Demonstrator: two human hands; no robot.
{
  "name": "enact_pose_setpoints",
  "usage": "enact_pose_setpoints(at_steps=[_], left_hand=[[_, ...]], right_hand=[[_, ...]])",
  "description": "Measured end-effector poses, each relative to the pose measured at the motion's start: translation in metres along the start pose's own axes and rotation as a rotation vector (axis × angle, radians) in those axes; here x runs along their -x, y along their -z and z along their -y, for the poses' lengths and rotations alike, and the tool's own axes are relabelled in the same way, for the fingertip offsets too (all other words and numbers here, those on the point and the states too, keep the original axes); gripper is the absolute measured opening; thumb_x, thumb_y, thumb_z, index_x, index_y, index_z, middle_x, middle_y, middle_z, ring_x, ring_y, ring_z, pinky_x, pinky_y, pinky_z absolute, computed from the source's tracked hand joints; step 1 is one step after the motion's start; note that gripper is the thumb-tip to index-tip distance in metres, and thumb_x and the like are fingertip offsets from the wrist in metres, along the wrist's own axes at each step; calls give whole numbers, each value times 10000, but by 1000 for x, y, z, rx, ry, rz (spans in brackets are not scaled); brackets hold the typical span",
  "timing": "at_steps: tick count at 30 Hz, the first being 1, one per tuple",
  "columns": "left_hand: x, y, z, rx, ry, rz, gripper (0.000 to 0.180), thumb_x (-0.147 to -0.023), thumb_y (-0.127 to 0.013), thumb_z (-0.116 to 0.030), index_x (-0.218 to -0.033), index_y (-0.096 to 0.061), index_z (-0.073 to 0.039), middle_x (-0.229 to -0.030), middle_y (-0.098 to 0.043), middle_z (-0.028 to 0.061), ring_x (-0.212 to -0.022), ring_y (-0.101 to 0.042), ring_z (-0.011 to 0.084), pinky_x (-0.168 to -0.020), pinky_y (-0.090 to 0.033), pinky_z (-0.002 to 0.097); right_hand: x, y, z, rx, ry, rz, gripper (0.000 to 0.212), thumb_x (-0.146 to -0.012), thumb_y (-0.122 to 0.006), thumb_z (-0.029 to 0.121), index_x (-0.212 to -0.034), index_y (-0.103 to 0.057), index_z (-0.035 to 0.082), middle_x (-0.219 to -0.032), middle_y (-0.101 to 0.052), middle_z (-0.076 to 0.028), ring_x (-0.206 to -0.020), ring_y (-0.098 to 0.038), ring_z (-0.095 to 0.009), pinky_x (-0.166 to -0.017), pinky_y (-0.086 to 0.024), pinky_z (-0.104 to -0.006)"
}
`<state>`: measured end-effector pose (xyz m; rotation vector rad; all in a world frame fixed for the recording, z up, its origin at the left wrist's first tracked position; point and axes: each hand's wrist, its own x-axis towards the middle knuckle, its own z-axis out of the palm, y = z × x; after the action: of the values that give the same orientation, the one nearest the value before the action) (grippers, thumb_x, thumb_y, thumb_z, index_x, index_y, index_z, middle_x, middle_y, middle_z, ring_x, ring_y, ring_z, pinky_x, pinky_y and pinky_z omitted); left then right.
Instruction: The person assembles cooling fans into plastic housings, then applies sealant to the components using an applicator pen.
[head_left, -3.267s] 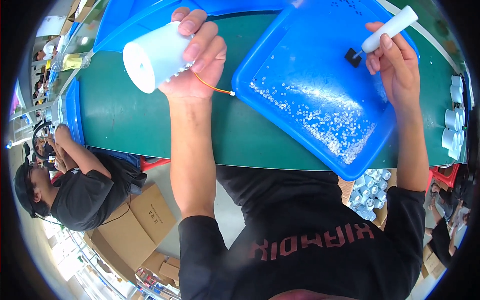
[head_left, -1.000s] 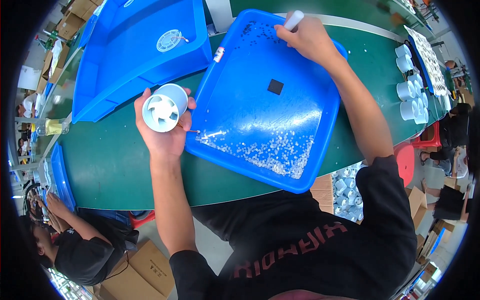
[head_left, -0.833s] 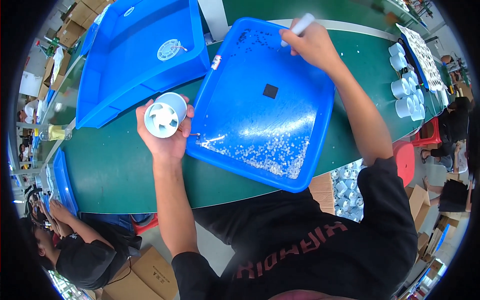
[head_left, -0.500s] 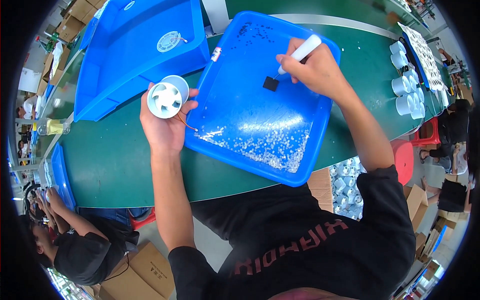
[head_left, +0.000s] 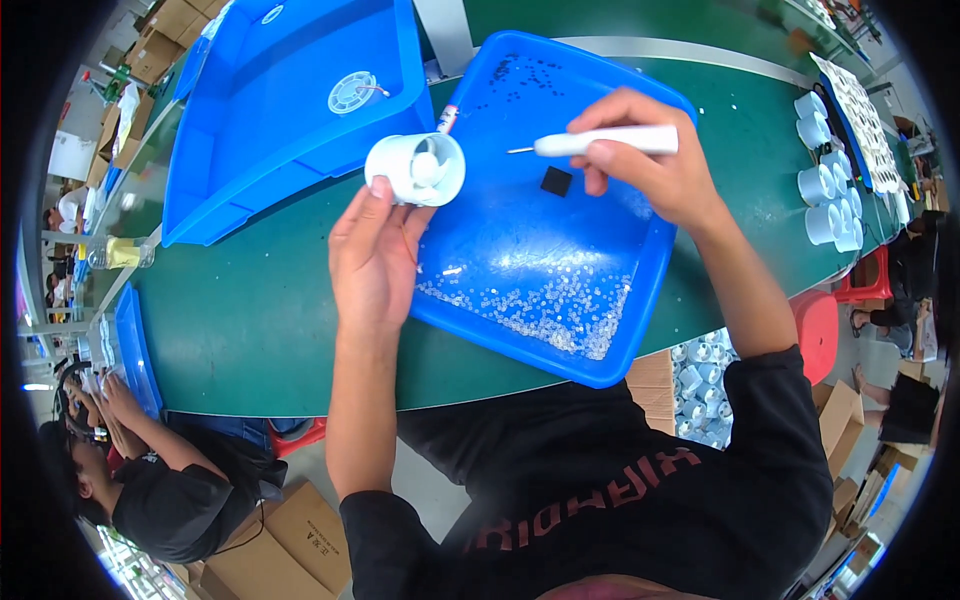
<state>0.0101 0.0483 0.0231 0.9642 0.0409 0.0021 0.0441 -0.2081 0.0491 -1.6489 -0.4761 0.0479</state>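
Observation:
My left hand (head_left: 375,245) is closed on a white cylindrical fan housing (head_left: 395,168). Its open end, with fan blades inside, is tilted toward the right. In my right hand (head_left: 665,175) lies a white pen-shaped tool (head_left: 620,141), gripped by its handle. The tool's thin metal tip points left at the housing, a short gap away. Below both is a shallow blue tray (head_left: 500,343). A small black square pad (head_left: 556,181) lies in it under the tool. Many tiny clear pieces (head_left: 560,310) cover its near end, and small black pieces (head_left: 525,75) are scattered at its far end.
A larger blue bin (head_left: 290,170) at the far left holds a round white part (head_left: 352,93) with a wire. White cups (head_left: 822,185) stand at the right of the green table (head_left: 250,340). More white parts (head_left: 703,390) fill a box below. Someone (head_left: 180,500) works at the left.
My left hand has moved right and up over the tray edge, turning the fan housing's opening rightward. The tool has left the black pad and swung to nearly level, tip leftward.

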Motion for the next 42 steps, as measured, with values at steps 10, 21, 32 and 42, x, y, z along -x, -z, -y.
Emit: enact_pose_setpoints(at_steps=[10, 21, 32, 42], left_hand=[[2, -4, 7, 61, 36, 49, 398, -938, -543, -215, -1227, -506, 57, -1208, -574, 155, -1128, -557, 245, -980, -447, 396], [1, 11, -6, 208, -16, 23, 539, -876, -590, -350, -1266, -463, 0, -1279, -508, 215, -1075, -569, 349, -875, -494, 436], [3, -1, -9, 9, -79, 51, 784, -792, -716, -225, -1419, -292, -20, -1220, -535, 159, -1128, -550, 280, -945, -472, 433], [-2, 0, 6, 42, -151, 35, 529, -813, -730, -188, -1222, -480, 36, -1192, -568, 143, -1106, -564, 226, -977, -443, 374]], right_hand=[[14, -24, 7, 437, 595, -33, 216, -768, -632, -57, -983, -647, -35, -816, -693, -138, -681, -690, -174, -562, -513, -229], [19, -19, 6, 243, 532, -121, 205, -741, -680, -21, -945, -669, -7, -812, -695, -108, -662, -674, -127, -562, -503, -218], [19, -27, 4, 155, 516, -136, 211, -762, -666, -58, -968, -639, -21, -903, -688, -143, -685, -687, -152, -599, -538, -237], [22, -34, 5, 296, 553, -112, 241, -732, -697, -37, -968, -658, -1, -902, -686, -139, -756, -687, -208, -636, -545, -271]])
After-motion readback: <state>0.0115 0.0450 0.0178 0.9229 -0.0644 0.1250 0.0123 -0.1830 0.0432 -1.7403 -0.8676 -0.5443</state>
